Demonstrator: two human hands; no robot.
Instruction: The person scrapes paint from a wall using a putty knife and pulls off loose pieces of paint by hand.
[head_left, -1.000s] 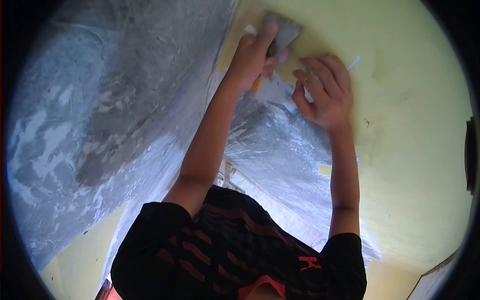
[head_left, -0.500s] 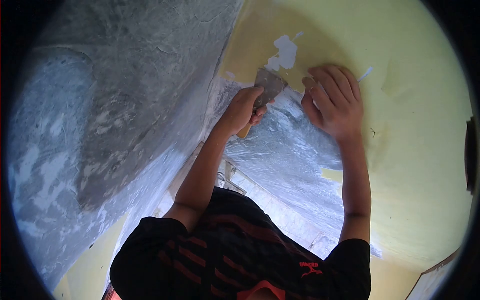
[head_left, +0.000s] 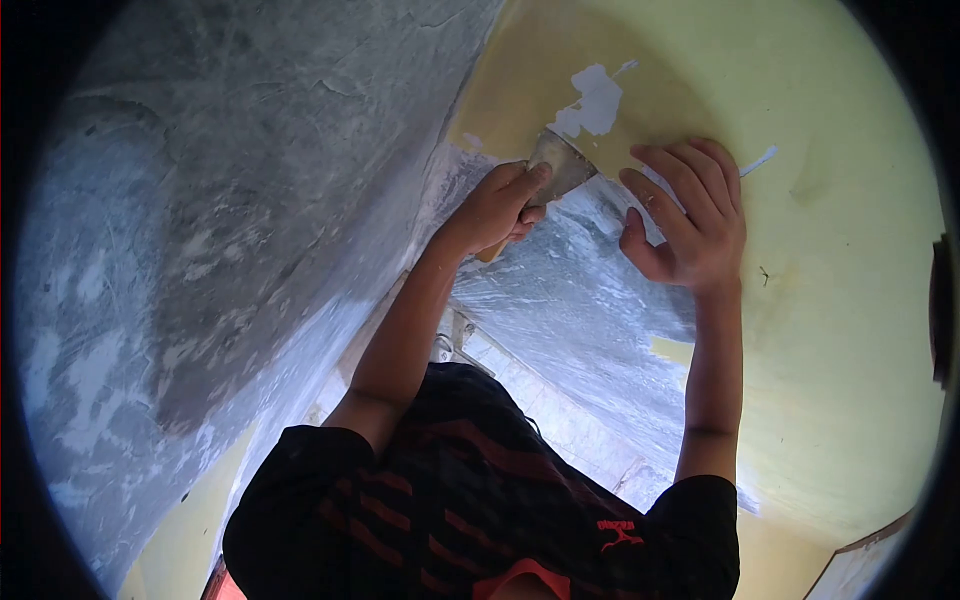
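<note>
My left hand [head_left: 500, 210] is closed around a putty knife, its thumb on the broad metal blade [head_left: 562, 168] and a bit of orange-yellow handle showing below the fingers. The blade lies at the ragged edge where yellow paint [head_left: 520, 75] meets bare grey wall [head_left: 590, 240]. Just above it is a white chipped patch [head_left: 598, 102]. To the right, my right hand [head_left: 690, 215] touches or hovers close to the yellow wall, fingers bent and apart, thumb out, holding nothing.
Another grey, scraped wall [head_left: 270, 180] fills the left side and meets the yellow one at a corner. A metal fixture [head_left: 445, 348] and pale tiles [head_left: 570, 430] show beyond my chest. A dark object [head_left: 940, 310] is at the far right edge.
The view has shifted slightly, so the wall marks appear farther right. The blade has tilted and looks brighter. My right thumb has spread away from the fingers.
</note>
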